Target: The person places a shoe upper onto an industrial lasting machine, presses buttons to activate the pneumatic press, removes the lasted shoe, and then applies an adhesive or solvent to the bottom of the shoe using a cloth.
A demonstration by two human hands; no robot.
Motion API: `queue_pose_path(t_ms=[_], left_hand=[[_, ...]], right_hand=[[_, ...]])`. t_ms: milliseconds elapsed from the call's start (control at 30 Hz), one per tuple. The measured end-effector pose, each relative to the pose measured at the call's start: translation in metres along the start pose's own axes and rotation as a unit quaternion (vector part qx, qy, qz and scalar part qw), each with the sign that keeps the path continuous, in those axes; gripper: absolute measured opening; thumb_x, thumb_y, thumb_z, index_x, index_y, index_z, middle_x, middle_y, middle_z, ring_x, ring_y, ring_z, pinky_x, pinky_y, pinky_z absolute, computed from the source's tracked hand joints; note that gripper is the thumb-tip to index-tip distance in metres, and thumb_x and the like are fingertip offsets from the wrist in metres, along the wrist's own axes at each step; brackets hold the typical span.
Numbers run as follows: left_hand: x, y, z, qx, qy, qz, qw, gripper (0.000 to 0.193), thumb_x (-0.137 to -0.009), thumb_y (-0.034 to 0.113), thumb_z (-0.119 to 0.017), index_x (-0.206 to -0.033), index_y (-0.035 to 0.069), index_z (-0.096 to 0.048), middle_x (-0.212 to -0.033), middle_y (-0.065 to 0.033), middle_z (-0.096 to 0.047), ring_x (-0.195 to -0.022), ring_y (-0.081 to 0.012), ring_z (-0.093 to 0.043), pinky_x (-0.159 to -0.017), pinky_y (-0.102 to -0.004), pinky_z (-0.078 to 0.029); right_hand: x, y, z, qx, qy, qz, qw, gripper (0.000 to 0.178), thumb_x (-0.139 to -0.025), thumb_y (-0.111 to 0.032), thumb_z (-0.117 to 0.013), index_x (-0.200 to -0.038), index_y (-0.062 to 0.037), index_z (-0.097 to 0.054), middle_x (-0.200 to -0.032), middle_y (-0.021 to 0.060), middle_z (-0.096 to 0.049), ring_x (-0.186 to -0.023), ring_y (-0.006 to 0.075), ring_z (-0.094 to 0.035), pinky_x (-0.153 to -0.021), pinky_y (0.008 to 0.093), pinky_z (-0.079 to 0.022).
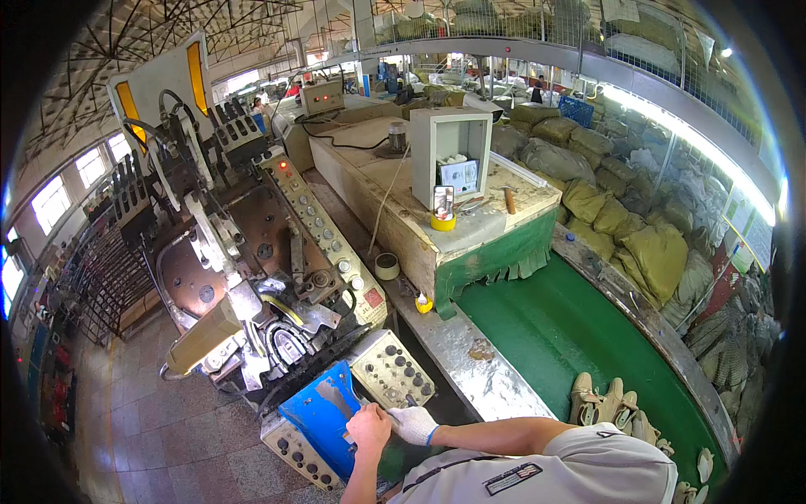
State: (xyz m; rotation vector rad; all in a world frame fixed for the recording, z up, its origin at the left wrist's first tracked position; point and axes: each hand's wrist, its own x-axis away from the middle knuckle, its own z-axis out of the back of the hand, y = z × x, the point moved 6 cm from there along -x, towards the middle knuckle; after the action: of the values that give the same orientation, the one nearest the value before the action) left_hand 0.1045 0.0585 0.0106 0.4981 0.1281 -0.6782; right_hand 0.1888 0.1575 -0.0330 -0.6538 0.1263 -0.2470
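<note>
Blue panel, curled left hand near its edge, gloved right hand alongside, grips unclear

The bare left hand, its fingers curled, meets the white-gloved right hand beside a worn blue metal panel; anything between them is hidden. A cream control box with black knobs sits just beyond. Beige lace-up shoes rest on the green conveyor belt at right.
</note>
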Motion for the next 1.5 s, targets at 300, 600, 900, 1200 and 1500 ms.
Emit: queue_pose_path(t_ms=[300, 600, 900, 1200, 1500], left_hand=[[-0.001, 0.002, -0.003, -0.017, 0.000, 0.010, 1.000, 0.017, -0.088, 0.022, -0.063, -0.082, 0.009, -0.072, -0.088, -0.0131, -0.074, -0.076, -0.0361, -0.071, -0.068, -0.0498, -0.055], [0.020, 0.047, 0.061, 0.211, 0.172, -0.119, 0.955, 0.007, -0.090, 0.003, -0.067, -0.095, 0.002, -0.073, -0.089, -0.0158, -0.074, -0.080, -0.0345, -0.072, -0.073, -0.0416, -0.057], [0.101, 0.086, 0.019, 0.322, -0.454, -0.095, 0.825, 0.024, -0.095, 0.026, -0.072, -0.115, 0.013, -0.078, -0.110, -0.0093, -0.077, -0.097, -0.0255, -0.074, -0.086, -0.0345, -0.057], [0.091, 0.102, 0.009, 0.133, -0.466, -0.247, 0.839, 0.028, -0.098, 0.028, -0.059, -0.118, 0.018, -0.075, -0.101, -0.0134, -0.073, -0.095, -0.0361, -0.070, -0.081, -0.0468, -0.056], [0.097, 0.085, -0.035, 0.164, -0.422, -0.218, 0.865, 0.026, -0.096, 0.031, -0.060, -0.109, 0.016, -0.075, -0.093, -0.0174, -0.072, -0.087, -0.0392, -0.070, -0.077, -0.0481, -0.056]], right_hand=[[-0.003, 0.010, -0.005, -0.033, -0.013, 0.021, 0.999, 0.040, -0.105, -0.041, -0.045, -0.114, -0.0066, -0.063, -0.094, 0.0253, -0.073, -0.085, 0.0466, -0.070, -0.075, 0.0579, -0.054], [0.000, -0.002, 0.011, -0.087, -0.032, 0.011, 0.996, 0.038, -0.106, -0.042, -0.047, -0.118, -0.0118, -0.067, -0.092, 0.0221, -0.074, -0.086, 0.0462, -0.070, -0.077, 0.0563, -0.055], [-0.001, 0.006, 0.002, -0.090, -0.003, 0.068, 0.994, 0.038, -0.107, -0.040, -0.046, -0.123, -0.0099, -0.063, -0.094, 0.0242, -0.074, -0.086, 0.0442, -0.071, -0.078, 0.0559, -0.055], [-0.001, 0.003, 0.011, -0.086, -0.005, 0.067, 0.994, 0.038, -0.107, -0.039, -0.049, -0.124, -0.0101, -0.066, -0.104, 0.0204, -0.074, -0.089, 0.0424, -0.072, -0.079, 0.0532, -0.057], [-0.003, 0.007, 0.002, -0.095, 0.005, 0.073, 0.993, 0.039, -0.105, -0.041, -0.050, -0.123, -0.0101, -0.066, -0.095, 0.0249, -0.074, -0.082, 0.0455, -0.071, -0.074, 0.0562, -0.056]])
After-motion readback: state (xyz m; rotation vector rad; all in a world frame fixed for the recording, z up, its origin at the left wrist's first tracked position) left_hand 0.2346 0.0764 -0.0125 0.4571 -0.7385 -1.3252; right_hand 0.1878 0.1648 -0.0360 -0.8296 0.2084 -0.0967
